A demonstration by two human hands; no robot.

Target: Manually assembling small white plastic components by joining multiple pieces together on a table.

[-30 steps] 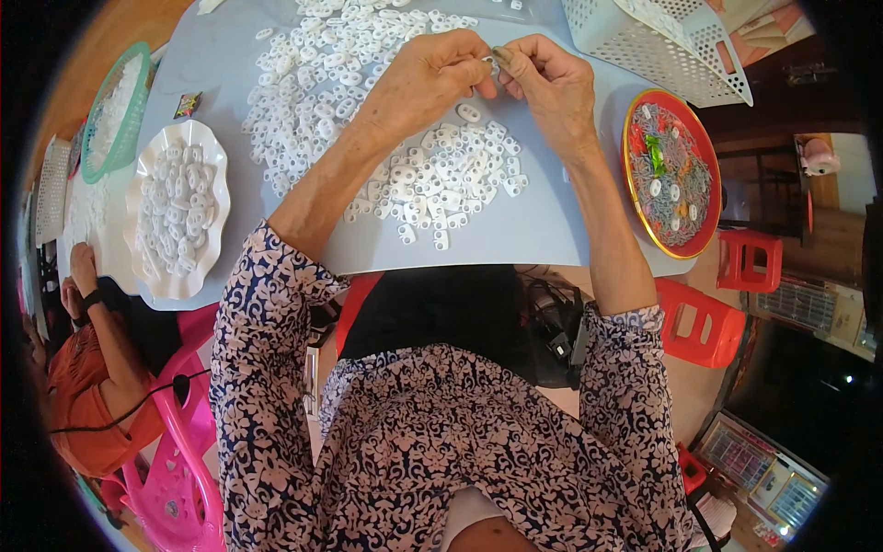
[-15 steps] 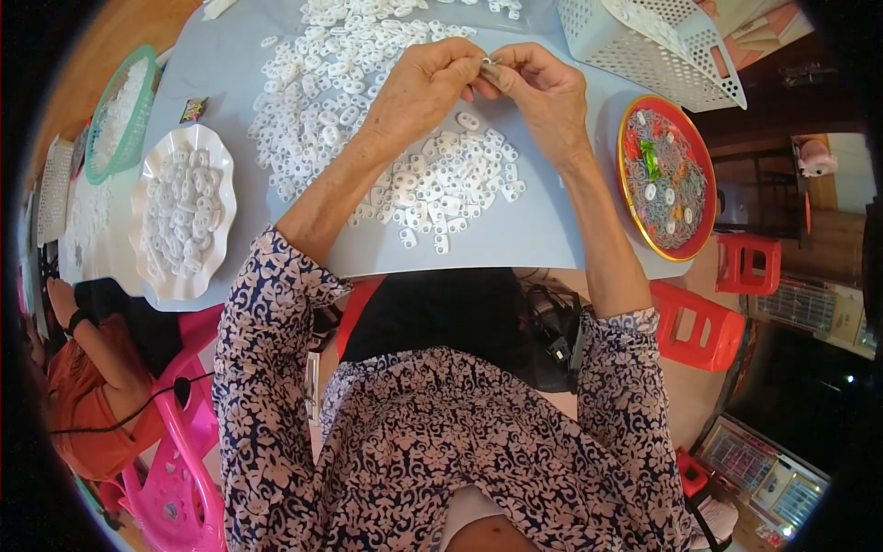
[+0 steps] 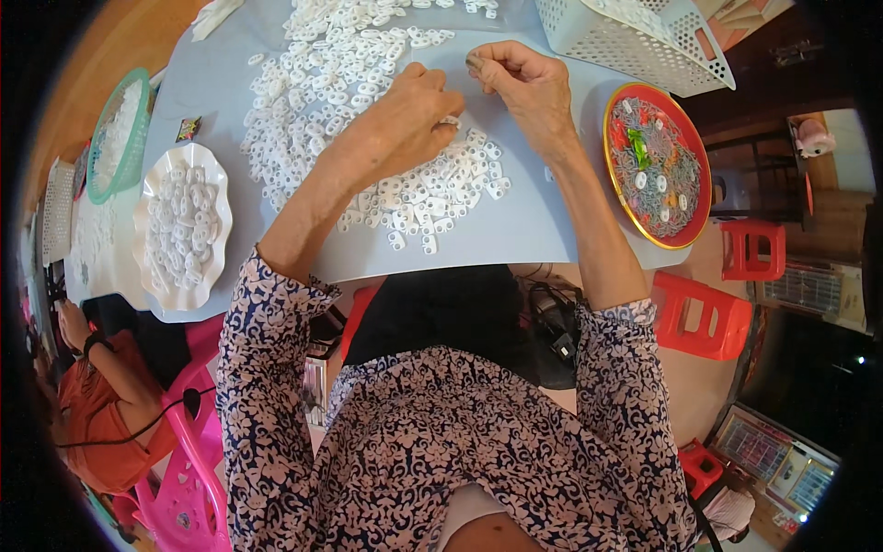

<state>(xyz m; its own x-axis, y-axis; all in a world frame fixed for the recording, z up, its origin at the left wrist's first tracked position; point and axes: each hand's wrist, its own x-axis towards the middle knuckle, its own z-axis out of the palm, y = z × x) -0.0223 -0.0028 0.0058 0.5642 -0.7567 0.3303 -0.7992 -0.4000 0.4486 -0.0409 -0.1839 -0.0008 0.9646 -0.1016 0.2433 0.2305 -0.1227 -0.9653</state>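
Note:
My left hand [image 3: 405,127] is over the near edge of a loose pile of small white two-hole plastic pieces [image 3: 317,120]. Its fingers curl inward, with a white oval piece [image 3: 450,120] at the fingertips. To its right, my right hand [image 3: 532,90] is raised above the table, thumb and forefinger pinched together. Whatever sits in that pinch is too small to make out. A nearer cluster of white squarish pieces [image 3: 428,198] lies below my left hand, partly covered by that wrist.
At left stand a scalloped white dish [image 3: 226,216] of white pieces and a green basket [image 3: 138,156]. A red gold-rimmed tray [image 3: 704,175] with small grey parts is at right, below a white perforated basket [image 3: 607,46]. Another person's arm [image 3: 124,373] shows at left.
My hands were together at the fingertips; now they are apart. The left hand has come down and left to the white oval piece, while the right stays raised and pinched.

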